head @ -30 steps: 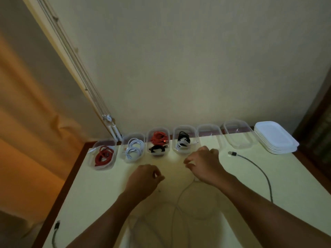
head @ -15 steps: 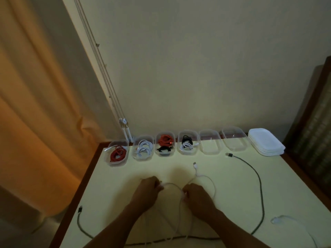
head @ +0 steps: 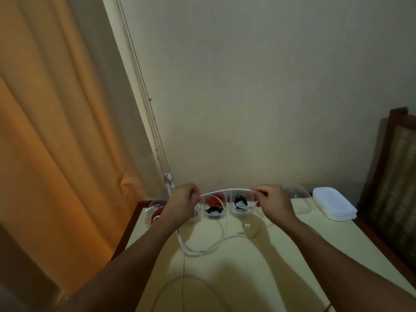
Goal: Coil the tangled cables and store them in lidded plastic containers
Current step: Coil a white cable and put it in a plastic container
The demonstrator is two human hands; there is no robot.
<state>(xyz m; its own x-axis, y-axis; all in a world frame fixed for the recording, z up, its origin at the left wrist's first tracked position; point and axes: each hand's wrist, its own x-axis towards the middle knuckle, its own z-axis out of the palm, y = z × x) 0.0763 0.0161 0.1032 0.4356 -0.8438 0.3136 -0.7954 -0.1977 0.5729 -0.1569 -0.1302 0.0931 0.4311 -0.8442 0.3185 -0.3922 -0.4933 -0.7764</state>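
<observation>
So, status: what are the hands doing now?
Left hand, right hand both pinching thin white cable, span held up between them. Slack trails on pale yellow table. Nothing blocking.

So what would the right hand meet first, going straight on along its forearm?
Likely the container with black and white cables, beyond the right hand; the hand looks raised, so it might pass over to the wall.

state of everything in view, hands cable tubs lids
left hand, pinches white cable
right hand, pinches white cable
white cable, arched between both hands, rest slack on table
tub with red and black coils, lidless
tub with black and white coils, lidless
lid stack, stacked, unused
</observation>
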